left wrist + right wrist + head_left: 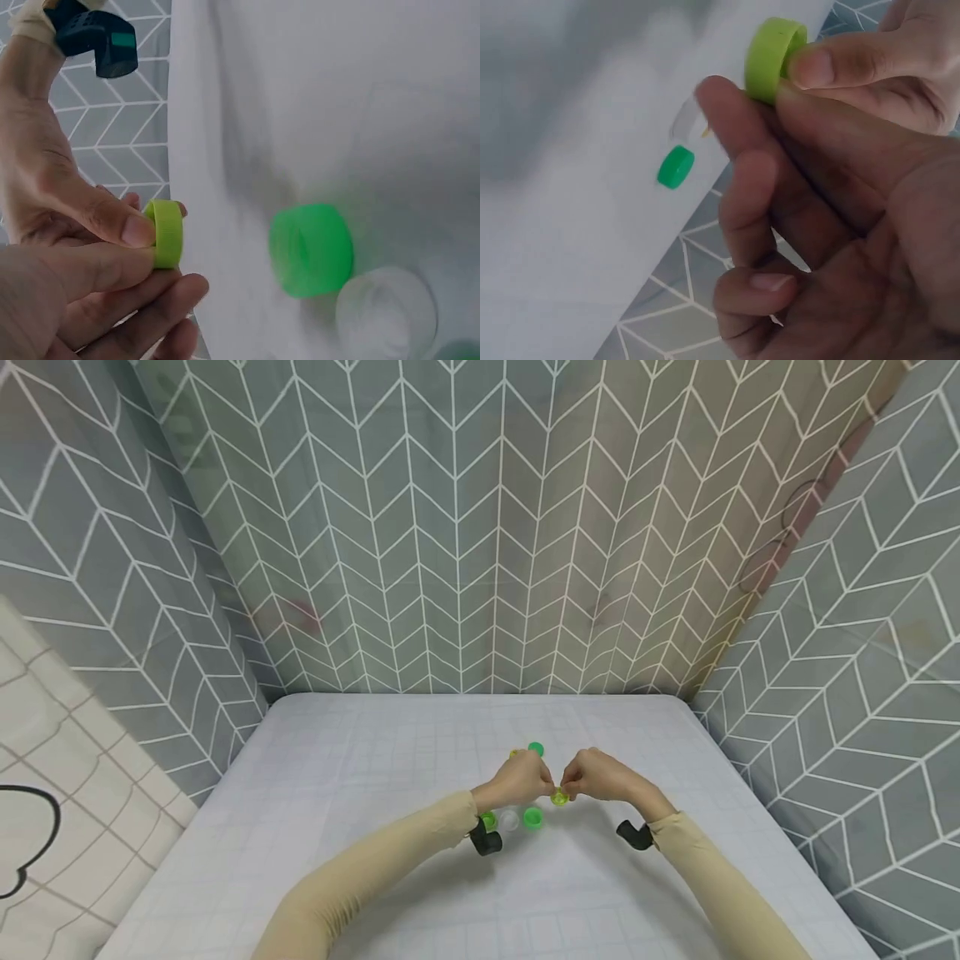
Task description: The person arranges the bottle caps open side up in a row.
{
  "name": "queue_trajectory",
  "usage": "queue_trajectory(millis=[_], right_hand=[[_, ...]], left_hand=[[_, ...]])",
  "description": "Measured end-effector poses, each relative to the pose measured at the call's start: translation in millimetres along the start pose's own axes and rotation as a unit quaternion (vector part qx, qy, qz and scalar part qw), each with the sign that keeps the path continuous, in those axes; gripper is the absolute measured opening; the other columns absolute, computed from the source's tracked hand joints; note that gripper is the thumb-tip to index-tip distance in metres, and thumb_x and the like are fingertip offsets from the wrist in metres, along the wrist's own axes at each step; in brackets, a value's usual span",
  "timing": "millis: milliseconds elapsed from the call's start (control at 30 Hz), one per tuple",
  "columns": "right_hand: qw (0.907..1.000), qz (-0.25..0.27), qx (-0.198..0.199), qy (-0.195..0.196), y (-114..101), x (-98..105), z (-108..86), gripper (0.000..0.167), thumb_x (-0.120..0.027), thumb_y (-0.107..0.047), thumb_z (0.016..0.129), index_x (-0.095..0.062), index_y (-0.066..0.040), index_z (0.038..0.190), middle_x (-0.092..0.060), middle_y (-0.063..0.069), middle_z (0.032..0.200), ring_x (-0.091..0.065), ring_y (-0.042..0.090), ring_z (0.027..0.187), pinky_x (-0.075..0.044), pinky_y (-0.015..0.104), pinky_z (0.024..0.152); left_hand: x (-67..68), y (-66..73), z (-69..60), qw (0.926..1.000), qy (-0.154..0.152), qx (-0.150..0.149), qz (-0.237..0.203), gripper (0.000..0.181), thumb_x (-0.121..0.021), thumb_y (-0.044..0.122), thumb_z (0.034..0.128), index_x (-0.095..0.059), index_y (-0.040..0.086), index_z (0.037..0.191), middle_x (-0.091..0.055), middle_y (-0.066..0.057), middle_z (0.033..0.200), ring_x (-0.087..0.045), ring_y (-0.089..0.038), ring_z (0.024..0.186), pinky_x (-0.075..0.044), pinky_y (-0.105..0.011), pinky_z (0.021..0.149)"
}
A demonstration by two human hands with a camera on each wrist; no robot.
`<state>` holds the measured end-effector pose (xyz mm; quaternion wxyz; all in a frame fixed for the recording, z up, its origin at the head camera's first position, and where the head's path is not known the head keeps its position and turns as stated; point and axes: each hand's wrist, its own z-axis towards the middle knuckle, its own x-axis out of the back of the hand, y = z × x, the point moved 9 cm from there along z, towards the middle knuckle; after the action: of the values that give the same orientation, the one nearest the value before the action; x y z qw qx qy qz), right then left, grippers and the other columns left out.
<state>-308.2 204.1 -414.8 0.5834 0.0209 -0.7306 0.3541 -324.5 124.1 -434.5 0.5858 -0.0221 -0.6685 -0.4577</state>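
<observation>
Cap (559, 797), yellow-green, is held just above the tabletop (337, 760), left hand (520, 777) and right hand (602, 775) both pinching its edge. Probably light, stiff plastic, hardly fragile; its finely ribbed side should resist slipping, so grip there.

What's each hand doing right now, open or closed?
Left hand: closed, pinching the ribbed yellow-green bottle cap.
Right hand: closed, pinching the same bottle cap.

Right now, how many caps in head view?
6: one cap in left hand and right hand; lime cap, clear cap, green cap nearer the person; yellow cap, emerald cap beyond left hand, which may hide more.
</observation>
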Motion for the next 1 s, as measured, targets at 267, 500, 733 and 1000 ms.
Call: queue_trajectory(millis=[267,500,733,1000], right_hand=[[0.9998,-0.006,-0.007,-0.020,1.7,-16.3,5.2,0.007,-0.071,-0.003,0.083,-0.077,-0.004,0.081,-0.072,0.003,0.069,-0.057,0.006,0.062,-0.046,0.021,0.058],[0.9997,-0.011,-0.006,-0.020,5.3,-23.7,10.3,0.008,-0.071,0.000,0.080,-0.077,-0.004,0.078,-0.072,0.004,0.066,-0.053,0.003,0.060,-0.044,0.020,0.057],[0.9996,-0.013,-0.018,-0.020,11.4,-32.7,10.0,0.012,-0.070,0.004,0.074,-0.076,-0.006,0.073,-0.071,0.002,0.065,-0.052,0.003,0.057,-0.043,0.019,0.056],[0.9995,-0.021,-0.021,-0.014,11.2,-34.0,9.3,0.012,-0.070,0.004,0.074,-0.074,-0.007,0.070,-0.070,0.003,0.064,-0.049,0.004,0.055,-0.041,0.019,0.053]], left_hand=[[-14.7,-7.5,0.5,0.9995,-0.019,0.012,0.019,0.009,-0.074,0.014,0.0820,-0.079,0.010,0.076,-0.073,0.003,0.066,-0.041,0.001,0.043,-0.037,-0.013,0.044],[-23.9,-15.2,3.9,0.9992,-0.034,0.019,0.011,0.006,-0.075,0.011,0.0800,-0.078,0.008,0.075,-0.071,0.002,0.062,-0.046,0.000,0.043,-0.040,-0.013,0.043],[-38.5,-20.9,5.0,0.9978,-0.052,0.037,0.020,0.008,-0.076,0.013,0.0810,-0.078,0.009,0.075,-0.068,0.005,0.058,-0.046,0.000,0.041,-0.038,-0.013,0.041],[-40.8,-18.4,5.5,0.9973,-0.057,0.032,0.035,0.015,-0.076,0.016,0.0823,-0.075,0.009,0.070,-0.058,0.008,0.048,-0.041,0.000,0.038,-0.032,-0.012,0.038]])
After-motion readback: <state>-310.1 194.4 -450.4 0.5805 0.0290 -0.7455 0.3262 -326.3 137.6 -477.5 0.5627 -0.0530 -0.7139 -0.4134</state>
